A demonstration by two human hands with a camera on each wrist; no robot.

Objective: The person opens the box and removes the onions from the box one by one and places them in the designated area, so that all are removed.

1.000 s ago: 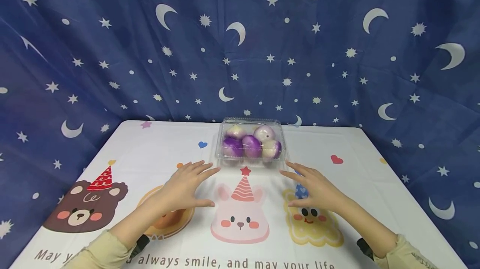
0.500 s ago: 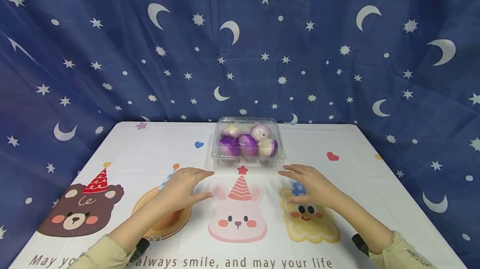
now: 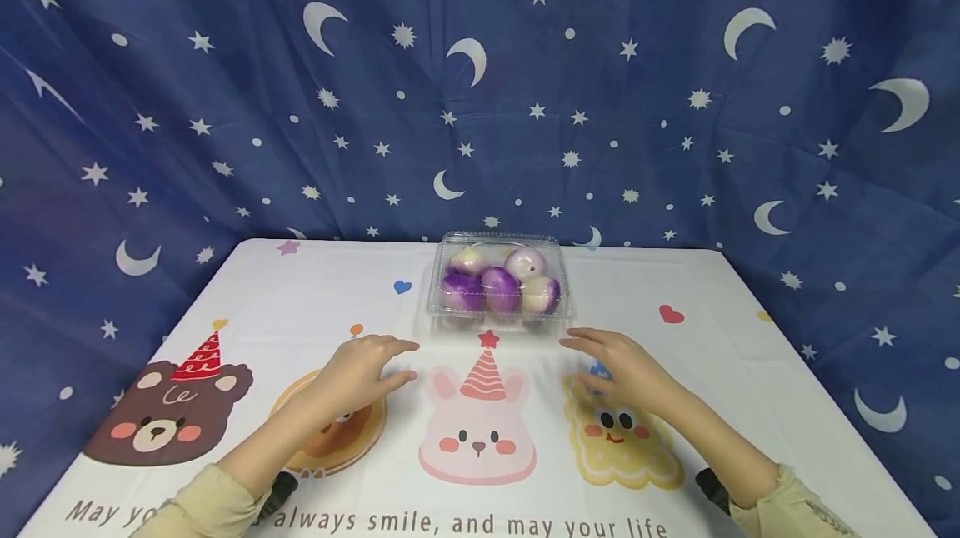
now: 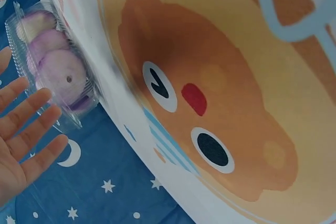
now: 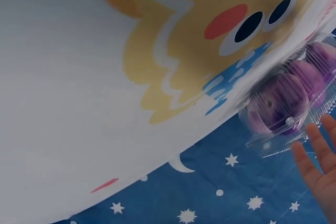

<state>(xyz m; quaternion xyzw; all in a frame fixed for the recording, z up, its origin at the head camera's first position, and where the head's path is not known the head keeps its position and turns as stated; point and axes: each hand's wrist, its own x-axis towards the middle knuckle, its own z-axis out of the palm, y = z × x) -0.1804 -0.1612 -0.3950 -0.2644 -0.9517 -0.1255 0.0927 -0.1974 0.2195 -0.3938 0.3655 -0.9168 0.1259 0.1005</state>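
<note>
A clear plastic clamshell box stands at the back middle of the table, lid down. Inside lie several round purple-and-white vegetables that look like onions. My left hand hovers over the cloth in front and left of the box, fingers extended and thumb apart. On the other side, my right hand is held much the same way, fingertips just short of the box's front right corner. Both hands are empty. The left wrist view shows spread fingers overlapping the box; in the right wrist view, fingertips appear beside it.
The white tablecloth carries printed cartoon animals, hearts and a line of lettering. Behind the table hangs a blue curtain with moons and stars, close to the box's back edge. A black wrist strap shows below the left sleeve.
My left hand has drawn back slightly, away from the box, and its fingers have come closer together. The right hand hardly moves. The box stays put; the head view shifts a little.
</note>
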